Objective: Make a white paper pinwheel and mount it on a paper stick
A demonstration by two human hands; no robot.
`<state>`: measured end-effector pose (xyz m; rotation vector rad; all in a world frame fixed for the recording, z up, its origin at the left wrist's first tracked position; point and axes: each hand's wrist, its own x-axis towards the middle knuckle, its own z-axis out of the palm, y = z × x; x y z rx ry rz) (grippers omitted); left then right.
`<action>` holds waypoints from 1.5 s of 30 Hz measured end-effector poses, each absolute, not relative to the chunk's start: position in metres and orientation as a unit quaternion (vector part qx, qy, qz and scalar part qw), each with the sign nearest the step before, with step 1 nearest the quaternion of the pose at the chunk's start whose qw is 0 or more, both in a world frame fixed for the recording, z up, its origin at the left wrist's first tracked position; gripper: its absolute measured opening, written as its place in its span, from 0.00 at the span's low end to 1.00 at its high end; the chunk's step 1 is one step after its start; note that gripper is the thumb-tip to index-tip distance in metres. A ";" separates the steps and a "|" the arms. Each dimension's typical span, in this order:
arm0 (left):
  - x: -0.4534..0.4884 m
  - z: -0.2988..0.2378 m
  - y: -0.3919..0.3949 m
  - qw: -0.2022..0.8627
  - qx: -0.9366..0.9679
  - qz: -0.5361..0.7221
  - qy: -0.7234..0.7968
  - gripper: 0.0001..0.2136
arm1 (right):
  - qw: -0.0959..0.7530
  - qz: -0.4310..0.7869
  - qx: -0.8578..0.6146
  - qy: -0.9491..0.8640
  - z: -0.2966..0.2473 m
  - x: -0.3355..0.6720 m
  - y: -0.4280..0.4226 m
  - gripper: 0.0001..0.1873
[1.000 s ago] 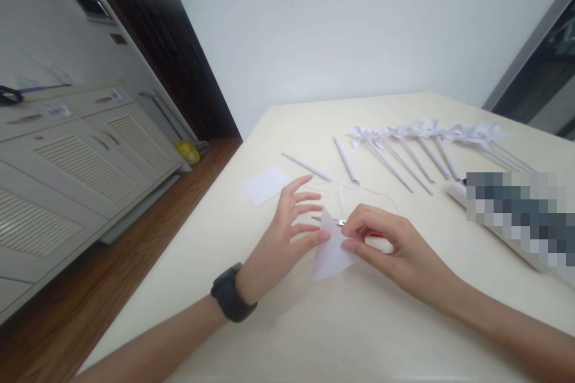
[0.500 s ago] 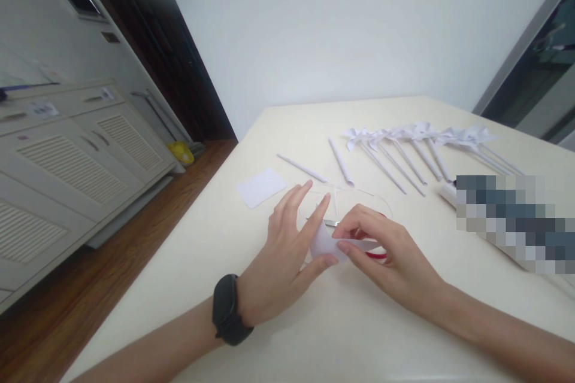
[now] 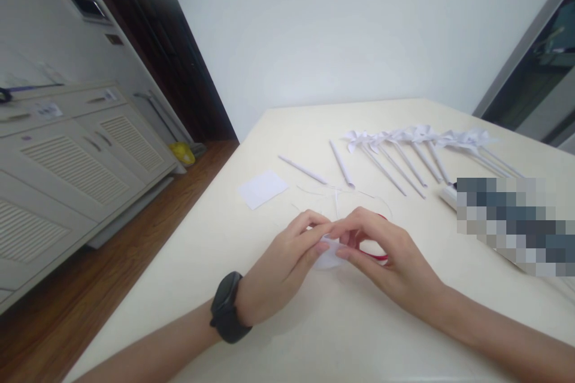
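Where my view begins on the left, a pale cabinet [image 3: 90, 155] with slatted doors stands along the wall, and a yellow object [image 3: 185, 152] lies on the wooden floor [image 3: 135, 251] at its far end. Next comes the cream table [image 3: 314, 341], and near its left edge I see a flat white paper square [image 3: 262, 188] lying on its own. The left hand [image 3: 287, 263], with a black watch [image 3: 227, 308] on its wrist, sits low over the table with its fingers curled in. Its thumb and fingertips are pinched closed on the left side of a small piece of white paper [image 3: 327, 257]. That paper sits just above the table in the middle of my view, mostly hidden by fingers. The right hand [image 3: 386, 257] meets it from the other side, fingers bent and closed on the paper's right edge, so the fingertips of both hands touch or nearly touch. Under the right hand's fingers a red loop [image 3: 380, 253] shows; I cannot tell what it belongs to. Beyond the hands two rolled paper sticks [image 3: 341, 163] lie apart from each other. Farther right a row of white paper pinwheels [image 3: 417, 137] lies side by side, heads toward the wall. At the far right a blurred patch [image 3: 512, 224] hides part of the table.
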<state>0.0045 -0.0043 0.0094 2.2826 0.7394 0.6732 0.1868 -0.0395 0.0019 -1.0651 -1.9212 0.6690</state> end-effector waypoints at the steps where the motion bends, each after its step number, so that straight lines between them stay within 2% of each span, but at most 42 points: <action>1: 0.004 0.010 -0.004 0.336 0.860 0.261 0.282 0.16 | 0.413 0.266 -0.440 -0.751 0.002 0.187 -0.039 0.06; 7: 0.001 0.011 0.000 0.375 0.816 0.297 0.325 0.15 | 0.435 0.234 -0.497 -0.713 0.003 0.191 -0.035 0.09; 11: 0.000 0.012 0.000 0.394 0.798 0.303 0.340 0.15 | 0.412 0.242 -0.496 -0.725 0.005 0.193 -0.034 0.03; 21: 0.001 0.011 -0.003 0.412 0.778 0.326 0.344 0.09 | 0.418 0.281 -0.499 -0.705 0.004 0.192 -0.034 0.07; 30: -0.002 0.010 0.002 0.407 0.773 0.332 0.356 0.11 | 0.410 0.343 -0.492 -0.687 0.001 0.195 -0.030 0.08; 37: 0.001 0.006 0.001 0.482 0.729 0.336 0.351 0.07 | 0.414 0.314 -0.489 -0.701 0.003 0.194 -0.034 0.10; 40: 0.001 0.006 0.002 0.481 0.729 0.330 0.359 0.06 | 0.396 0.298 -0.482 -0.722 0.005 0.194 -0.035 0.09; 45: 0.000 0.010 0.001 0.406 0.787 0.288 0.366 0.07 | 0.323 0.271 -0.467 -0.777 0.006 0.192 -0.036 0.07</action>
